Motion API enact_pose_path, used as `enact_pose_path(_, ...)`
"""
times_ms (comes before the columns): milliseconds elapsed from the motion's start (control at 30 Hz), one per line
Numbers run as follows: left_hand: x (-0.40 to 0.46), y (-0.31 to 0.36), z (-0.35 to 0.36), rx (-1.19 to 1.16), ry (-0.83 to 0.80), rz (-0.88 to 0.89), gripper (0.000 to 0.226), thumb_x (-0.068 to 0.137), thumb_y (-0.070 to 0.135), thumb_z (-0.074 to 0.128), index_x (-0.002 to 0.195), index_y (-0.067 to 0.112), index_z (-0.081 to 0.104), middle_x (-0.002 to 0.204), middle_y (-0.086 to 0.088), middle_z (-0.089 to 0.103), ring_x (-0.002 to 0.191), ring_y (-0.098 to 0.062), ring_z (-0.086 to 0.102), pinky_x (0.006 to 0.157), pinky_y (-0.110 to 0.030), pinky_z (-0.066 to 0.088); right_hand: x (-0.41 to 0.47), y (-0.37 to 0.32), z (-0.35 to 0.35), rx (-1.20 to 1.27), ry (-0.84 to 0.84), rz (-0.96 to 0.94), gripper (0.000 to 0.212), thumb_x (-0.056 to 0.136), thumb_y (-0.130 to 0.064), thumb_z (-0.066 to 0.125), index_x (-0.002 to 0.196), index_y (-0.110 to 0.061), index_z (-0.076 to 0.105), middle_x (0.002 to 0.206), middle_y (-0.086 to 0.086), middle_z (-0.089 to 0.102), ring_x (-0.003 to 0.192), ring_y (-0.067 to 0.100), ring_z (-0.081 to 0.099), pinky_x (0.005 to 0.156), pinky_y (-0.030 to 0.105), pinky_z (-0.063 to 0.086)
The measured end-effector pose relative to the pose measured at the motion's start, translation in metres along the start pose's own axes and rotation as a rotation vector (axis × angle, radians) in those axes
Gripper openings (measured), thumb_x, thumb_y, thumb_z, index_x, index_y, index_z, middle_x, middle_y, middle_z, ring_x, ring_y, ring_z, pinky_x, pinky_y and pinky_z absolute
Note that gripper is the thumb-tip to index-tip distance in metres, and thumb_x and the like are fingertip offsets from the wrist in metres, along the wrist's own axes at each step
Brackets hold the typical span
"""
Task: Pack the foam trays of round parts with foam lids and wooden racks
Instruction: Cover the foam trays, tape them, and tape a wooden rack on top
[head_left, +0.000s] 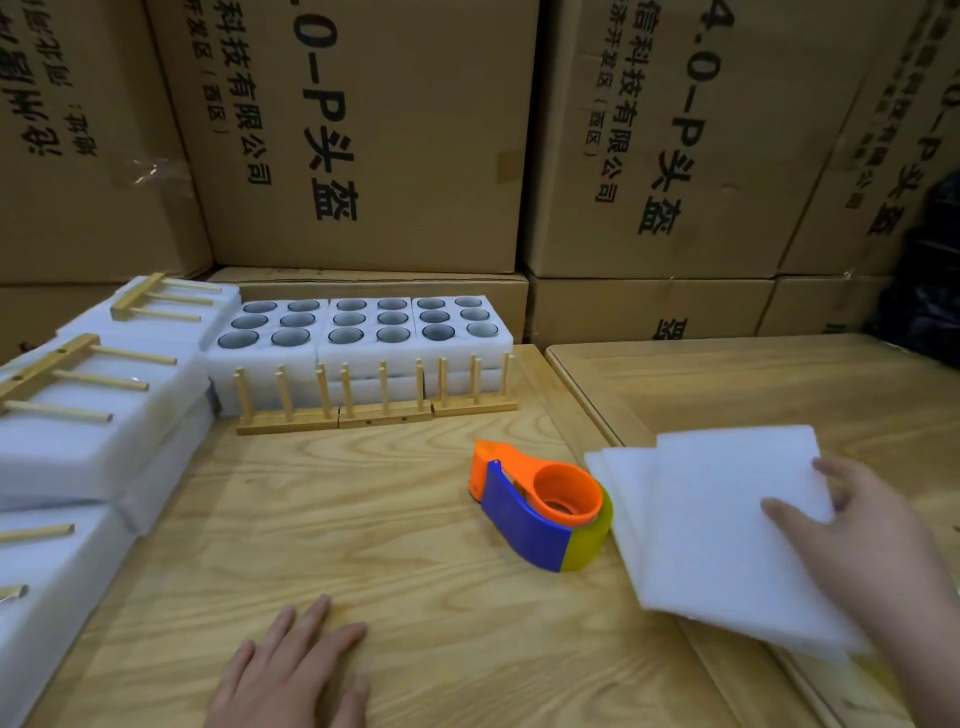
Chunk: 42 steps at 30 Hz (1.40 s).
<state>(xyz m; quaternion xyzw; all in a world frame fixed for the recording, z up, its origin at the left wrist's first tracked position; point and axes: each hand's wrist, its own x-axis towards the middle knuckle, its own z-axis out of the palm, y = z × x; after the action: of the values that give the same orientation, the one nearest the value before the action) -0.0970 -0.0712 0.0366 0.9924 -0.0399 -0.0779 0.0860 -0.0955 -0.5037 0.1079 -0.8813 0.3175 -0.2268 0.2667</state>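
Observation:
Three white foam trays (363, 345) stand side by side at the back of the wooden table, each holding several round grey parts. In front of them stand three wooden racks (382, 410) with upright pegs. A fanned stack of thin white foam lids (722, 525) lies at the right. My right hand (862, 551) rests on the top lid with straight fingers spread over its right edge. My left hand (296, 670) lies flat and open on the table near the front edge.
Packed foam blocks (78, 436) with wooden racks lying on top are piled along the left. An orange, blue and yellow tape dispenser (540, 512) sits mid-table beside the lids. Cardboard boxes (374, 135) wall the back. A second wooden table (779, 384) adjoins at the right.

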Motion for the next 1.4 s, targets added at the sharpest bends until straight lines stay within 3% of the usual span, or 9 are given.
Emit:
enact_pose_path(200, 0.001, 0.0, -0.001, -0.002, -0.025, -0.003, 0.106, 0.037, 0.073, -0.013, 0.142, 0.058, -0.018, 0.162, 0.024, -0.02, 0.155, -0.002, -0.007, 0.123, -0.028, 0.004, 0.021, -0.027, 0.015, 0.01, -0.24, -0.124, 0.053, 0.092, -0.033, 0.072, 0.14, -0.015, 0.057, 0.133, 0.009, 0.063, 0.121, 0.028, 0.059, 0.087, 0.036, 0.043)
enact_pose_path(400, 0.003, 0.002, -0.004, -0.024, -0.047, -0.027, 0.114, 0.035, 0.074, -0.009, 0.146, 0.048, -0.019, 0.162, 0.019, -0.022, 0.155, -0.005, -0.008, 0.123, -0.028, 0.003, 0.0, -0.038, 0.016, -0.256, -0.268, -0.26, 0.072, 0.088, -0.058, 0.062, 0.15, -0.025, 0.047, 0.156, 0.007, 0.042, 0.143, 0.029, 0.037, 0.115, 0.045, 0.036)
enact_pose_path(567, 0.001, 0.003, -0.005, -0.012, -0.03, -0.021, 0.106, 0.037, 0.073, -0.01, 0.142, 0.059, -0.014, 0.161, 0.024, -0.021, 0.155, -0.002, -0.008, 0.122, -0.026, 0.002, -0.033, -0.025, 0.019, -0.705, -0.57, -0.533, 0.125, 0.037, -0.104, 0.046, 0.129, -0.074, -0.032, 0.153, -0.017, -0.041, 0.152, 0.017, -0.028, 0.123, 0.049, -0.009)
enact_pose_path(667, -0.001, 0.002, -0.004, -0.047, -0.001, -0.036, 0.106, 0.039, 0.074, -0.008, 0.144, 0.059, -0.009, 0.162, 0.023, -0.019, 0.155, -0.002, -0.008, 0.118, -0.017, -0.004, -0.018, 0.0, 0.015, -0.764, -0.574, -0.503, 0.141, 0.031, -0.099, 0.056, 0.117, -0.067, -0.051, 0.156, -0.012, -0.042, 0.154, 0.02, -0.02, 0.124, 0.047, 0.005)
enact_pose_path(767, -0.002, 0.002, -0.002, -0.057, 0.0, -0.041, 0.108, 0.039, 0.074, -0.007, 0.146, 0.056, -0.008, 0.163, 0.02, -0.017, 0.155, -0.003, -0.006, 0.119, -0.02, -0.001, 0.004, 0.019, 0.014, -0.682, -0.622, -0.573, 0.133, 0.03, -0.106, 0.047, 0.126, -0.07, -0.036, 0.167, -0.019, -0.015, 0.155, 0.01, 0.008, 0.119, 0.029, 0.026)
enact_pose_path(1000, 0.008, -0.011, 0.001, -0.086, -0.01, -0.024, 0.104, 0.041, 0.079, -0.003, 0.143, 0.061, -0.007, 0.161, 0.025, -0.019, 0.154, 0.001, -0.006, 0.121, -0.024, 0.003, 0.027, 0.022, 0.018, -0.652, -0.587, -0.66, 0.114, 0.034, -0.114, 0.028, 0.135, -0.072, -0.004, 0.159, -0.033, 0.0, 0.152, 0.005, 0.013, 0.116, 0.031, 0.019)
enact_pose_path(1133, 0.033, -0.055, -0.003, -0.222, 0.138, -0.093, 0.076, 0.081, 0.082, 0.026, 0.152, 0.056, 0.017, 0.166, 0.025, -0.002, 0.155, -0.002, 0.003, 0.124, -0.031, 0.008, 0.028, -0.016, 0.021, -0.52, -0.407, -0.768, 0.1, 0.06, -0.107, 0.02, 0.139, -0.052, 0.046, 0.149, -0.027, 0.036, 0.145, 0.009, 0.032, 0.117, 0.037, 0.021)
enact_pose_path(1267, 0.065, -0.081, -0.009, -0.308, 0.212, -0.254, 0.066, 0.095, 0.071, 0.027, 0.157, 0.051, 0.017, 0.171, 0.014, 0.002, 0.157, -0.013, 0.002, 0.126, -0.043, 0.007, 0.018, -0.073, 0.04, -0.232, -0.354, -0.788, 0.06, 0.082, -0.081, 0.037, 0.128, -0.047, 0.056, 0.124, -0.031, 0.051, 0.124, 0.005, 0.051, 0.104, 0.039, 0.044)
enact_pose_path(1400, 0.084, -0.083, -0.009, -0.35, 0.186, -0.248, 0.07, 0.091, 0.073, 0.022, 0.157, 0.053, 0.009, 0.171, 0.013, -0.003, 0.157, -0.016, -0.001, 0.125, -0.048, 0.005, 0.018, -0.13, 0.078, -0.202, -0.423, -0.88, 0.048, 0.089, -0.06, 0.061, 0.135, -0.047, 0.051, 0.124, -0.032, 0.046, 0.116, -0.009, 0.04, 0.096, 0.019, 0.035)
